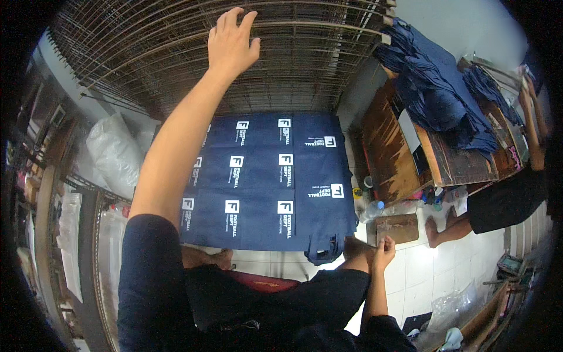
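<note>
My left hand [231, 44] is raised over the dark metal wire rack [281, 53], its fingers apart with nothing in them. It is nearest the rack's upper grids; whether it touches a wire I cannot tell. My right hand [385, 252] is low beside my right knee, fingers curled in, nothing visible in them. Between my arms lie navy fabric bags [264, 193] in overlapping rows, white prints facing up, in front of the stacked grids. At the near right corner a bag's handle loops [325, 252] hang over the edge.
At right, a worn wooden table [393, 146] bears a heap of navy fabric [434, 88]. Another person's leg [448, 229] and arm show beside it. A plastic bottle [372, 210] and a brown board [396, 229] are on the tiled floor. A plastic bag [114, 152] stands left.
</note>
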Tool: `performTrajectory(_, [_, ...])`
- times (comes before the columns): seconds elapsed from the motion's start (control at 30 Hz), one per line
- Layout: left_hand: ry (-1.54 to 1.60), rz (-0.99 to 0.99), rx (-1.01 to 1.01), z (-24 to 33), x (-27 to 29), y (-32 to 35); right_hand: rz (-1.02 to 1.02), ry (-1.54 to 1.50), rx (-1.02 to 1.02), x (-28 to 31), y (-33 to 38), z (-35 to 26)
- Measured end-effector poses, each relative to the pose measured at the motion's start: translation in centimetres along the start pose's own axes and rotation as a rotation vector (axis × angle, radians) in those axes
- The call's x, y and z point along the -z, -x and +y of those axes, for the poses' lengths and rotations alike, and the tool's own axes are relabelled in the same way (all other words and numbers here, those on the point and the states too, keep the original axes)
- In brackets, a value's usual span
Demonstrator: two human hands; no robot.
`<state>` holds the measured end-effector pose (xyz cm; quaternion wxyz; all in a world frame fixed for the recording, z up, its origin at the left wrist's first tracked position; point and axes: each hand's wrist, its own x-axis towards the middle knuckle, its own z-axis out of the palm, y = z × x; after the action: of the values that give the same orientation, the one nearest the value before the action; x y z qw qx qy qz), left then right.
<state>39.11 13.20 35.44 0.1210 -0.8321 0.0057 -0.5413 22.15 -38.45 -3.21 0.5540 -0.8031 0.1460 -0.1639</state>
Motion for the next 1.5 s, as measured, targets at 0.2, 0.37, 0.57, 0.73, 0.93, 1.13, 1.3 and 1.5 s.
performTrajectory(0.2, [-0.062,-0.091,-0.039,-0.4,-0.8,1.5,-0.010,-0.027,-0.058,-1.7,-1.5,1.6])
performTrajectory(0.37, [0.224,-0.193,-0.018,2.3,5.0,7.7,0.018,0.008,0.010,-1.1,-1.1,0.6])
performTrajectory(0.57, [0.482,-0.600,0.171,8.3,14.7,21.5,0.053,0.029,-0.014,-1.4,-1.0,1.1])
performTrajectory(0.73, [0.607,-0.955,0.440,12.7,16.5,33.3,0.039,0.065,0.042,-1.5,-0.8,-0.3])
performTrajectory(0.93, [0.532,-1.044,0.421,15.7,15.1,41.5,0.012,0.097,0.021,-1.9,-0.9,-0.6])
performTrajectory(1.13, [0.465,-1.160,0.373,16.4,14.7,44.3,0.002,0.068,0.030,-2.2,-1.2,1.2])
performTrajectory(1.3, [0.537,-1.242,0.369,16.2,14.6,45.7,0.001,0.081,0.013,-1.7,-1.2,1.2])
performTrajectory(1.5, [0.582,-1.170,0.270,16.5,16.3,45.1,-0.028,0.057,0.035,-2.3,-1.8,3.3])
